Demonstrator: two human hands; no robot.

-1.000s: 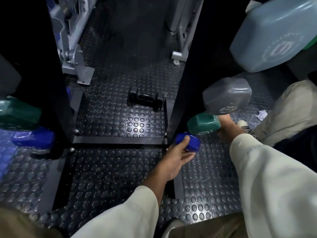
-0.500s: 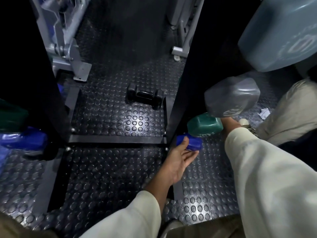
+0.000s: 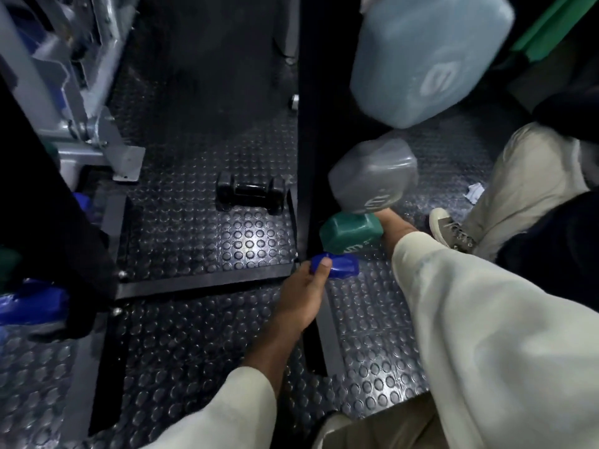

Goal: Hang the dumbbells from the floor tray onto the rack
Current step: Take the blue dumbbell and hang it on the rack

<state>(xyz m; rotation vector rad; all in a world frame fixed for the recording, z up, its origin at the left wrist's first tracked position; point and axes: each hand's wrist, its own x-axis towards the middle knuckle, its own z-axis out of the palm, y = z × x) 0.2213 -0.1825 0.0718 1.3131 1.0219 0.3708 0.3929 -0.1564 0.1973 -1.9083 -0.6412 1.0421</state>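
Your clothing, itemised: a left sleeve (image 3: 227, 413), cream-white, long, loose, ending at the wrist. A right sleeve (image 3: 486, 335), same cream-white cloth, wide and softly creased, with a faint bluish smudge near the cuff. Your trousers (image 3: 531, 176), beige-khaki, loose in the leg. One shoe (image 3: 450, 230), grey canvas, pale rubber toe cap, light laces. Both your hands are bare, without gloves or rings.
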